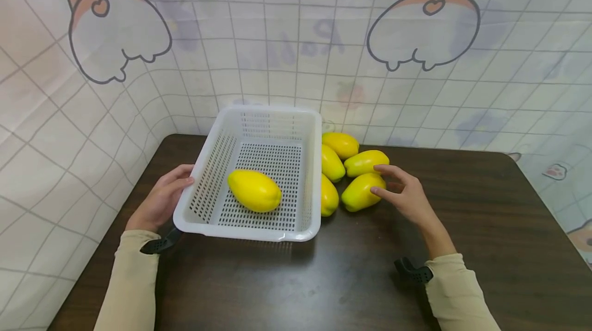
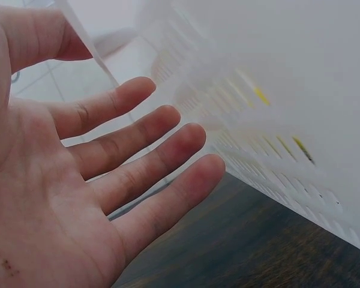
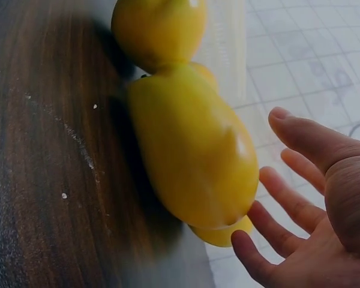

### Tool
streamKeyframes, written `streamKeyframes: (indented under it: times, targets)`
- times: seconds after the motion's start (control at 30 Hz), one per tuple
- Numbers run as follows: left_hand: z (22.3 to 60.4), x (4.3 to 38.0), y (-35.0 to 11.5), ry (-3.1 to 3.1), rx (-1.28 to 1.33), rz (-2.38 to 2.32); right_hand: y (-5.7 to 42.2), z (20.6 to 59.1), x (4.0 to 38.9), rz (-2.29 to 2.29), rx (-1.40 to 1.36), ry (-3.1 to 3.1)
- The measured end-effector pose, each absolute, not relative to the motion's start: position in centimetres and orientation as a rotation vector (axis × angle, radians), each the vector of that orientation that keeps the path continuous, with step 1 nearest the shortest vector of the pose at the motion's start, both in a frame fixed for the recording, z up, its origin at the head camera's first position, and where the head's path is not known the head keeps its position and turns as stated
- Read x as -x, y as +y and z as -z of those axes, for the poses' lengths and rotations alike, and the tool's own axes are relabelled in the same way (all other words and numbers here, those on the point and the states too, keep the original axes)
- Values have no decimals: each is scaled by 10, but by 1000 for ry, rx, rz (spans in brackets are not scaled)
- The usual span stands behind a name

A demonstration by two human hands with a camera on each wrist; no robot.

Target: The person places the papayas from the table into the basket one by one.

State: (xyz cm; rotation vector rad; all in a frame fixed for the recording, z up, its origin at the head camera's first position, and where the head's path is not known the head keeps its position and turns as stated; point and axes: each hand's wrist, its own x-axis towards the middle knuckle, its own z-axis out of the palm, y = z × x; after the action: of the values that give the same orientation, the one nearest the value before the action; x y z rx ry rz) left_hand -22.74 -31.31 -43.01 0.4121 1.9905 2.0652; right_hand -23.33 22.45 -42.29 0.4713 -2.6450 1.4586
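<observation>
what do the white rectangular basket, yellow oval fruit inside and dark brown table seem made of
White rectangular plastic-looking basket: satin, with moulded slots. Yellow oval fruit inside: smooth, slight sheen; real skin or plastic unclear. Dark brown flat wood-look table: streaky grain, soft sheen; possibly laminate.

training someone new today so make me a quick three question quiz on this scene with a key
1. Count: how many yellow fruits lie inside the white basket?
2. True or false: the right hand is beside the fruits outside the basket.
3. Choose: where is the left hand? a) at the basket's rim b) on a yellow fruit c) beside the right hand

Key: 1. one; 2. true; 3. a
</observation>
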Motion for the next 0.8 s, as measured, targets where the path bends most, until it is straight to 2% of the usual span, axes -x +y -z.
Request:
streamKeyframes:
  times: [0.8]
  targets:
    - [430,228,-313,2033,-400,-2046,225,427,232,-1422,-460,-2707]
